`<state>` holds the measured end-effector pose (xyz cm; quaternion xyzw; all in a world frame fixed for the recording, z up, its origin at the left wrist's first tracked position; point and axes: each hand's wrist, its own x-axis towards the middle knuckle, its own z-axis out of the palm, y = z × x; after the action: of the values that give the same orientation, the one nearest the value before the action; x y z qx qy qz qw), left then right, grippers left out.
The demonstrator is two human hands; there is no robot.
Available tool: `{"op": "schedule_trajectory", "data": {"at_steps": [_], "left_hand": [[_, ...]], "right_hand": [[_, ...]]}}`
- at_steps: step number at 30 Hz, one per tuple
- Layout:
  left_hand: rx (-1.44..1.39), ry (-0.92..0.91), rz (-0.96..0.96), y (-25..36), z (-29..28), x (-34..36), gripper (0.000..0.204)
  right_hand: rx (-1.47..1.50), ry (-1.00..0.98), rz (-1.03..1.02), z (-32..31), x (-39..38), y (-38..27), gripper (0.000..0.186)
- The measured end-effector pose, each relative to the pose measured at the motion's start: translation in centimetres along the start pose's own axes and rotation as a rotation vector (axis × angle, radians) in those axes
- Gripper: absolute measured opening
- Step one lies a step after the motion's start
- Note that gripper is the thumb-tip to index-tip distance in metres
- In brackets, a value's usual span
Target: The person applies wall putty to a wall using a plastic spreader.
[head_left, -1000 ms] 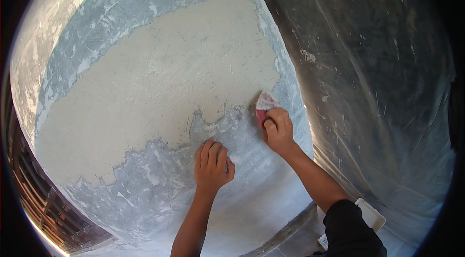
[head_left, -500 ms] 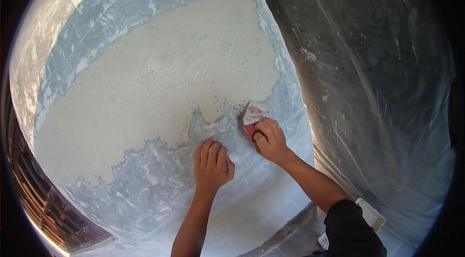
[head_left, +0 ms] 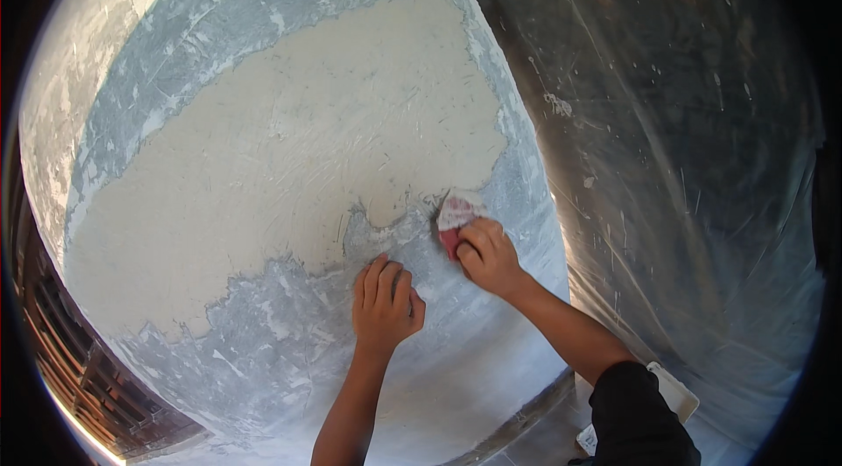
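I see the right hand (head_left: pixel 489 257) gripping a pink scraper (head_left: pixel 450 240), its blade smeared white. The scraper is located at the lower right edge of a cream patch (head_left: pixel 298 132) on a grey curved surface (head_left: pixel 289 334). The left hand (head_left: pixel 384 304), fingers bent, is below the patch; I cannot tell whether it holds anything. Right: translucent sheeting (head_left: pixel 702 203). Lower right: a white tray (head_left: pixel 677 394), partly hidden by the dark sleeve (head_left: pixel 636 418).

red scraper (head_left: pixel 457 215), white-smeared across its broad twelve-o'clock end, sits near the cream coating's (head_left: pixel 307 132) four-o'clock edge.
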<state>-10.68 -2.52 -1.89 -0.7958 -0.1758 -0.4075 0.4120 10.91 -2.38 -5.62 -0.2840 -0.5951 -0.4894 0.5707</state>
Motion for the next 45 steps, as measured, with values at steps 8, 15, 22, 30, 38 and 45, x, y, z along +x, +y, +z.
{"op": "schedule_trajectory", "data": {"at_steps": [8,15,22,30,38,45], "left_hand": [[0.000,0.000,-0.006,-0.2,0.0,-0.2,0.025],[-0.008,0.007,0.001,-0.1,0.4,0.0,0.026],[0.007,0.006,0.007,-0.2,0.1,-0.1,0.025],[0.022,0.006,-0.009,0.1,0.0,0.1,0.023],[0.009,0.016,-0.028,0.0,0.0,0.0,0.022],[-0.039,0.049,-0.018,-0.4,0.3,-0.1,0.024]], "right_hand": [[0.258,0.223,0.681,-4.7,3.0,-1.3,0.013],[0.519,0.609,1.272,-4.4,1.8,6.1,0.018],[0.682,0.510,1.305,0.0,1.6,8.1,0.021],[0.594,0.741,1.429,-0.9,-2.2,9.3,0.023],[0.790,0.636,1.266,-2.5,3.6,6.0,0.017],[0.872,0.360,1.366,-3.9,3.9,2.8,0.017]]}}
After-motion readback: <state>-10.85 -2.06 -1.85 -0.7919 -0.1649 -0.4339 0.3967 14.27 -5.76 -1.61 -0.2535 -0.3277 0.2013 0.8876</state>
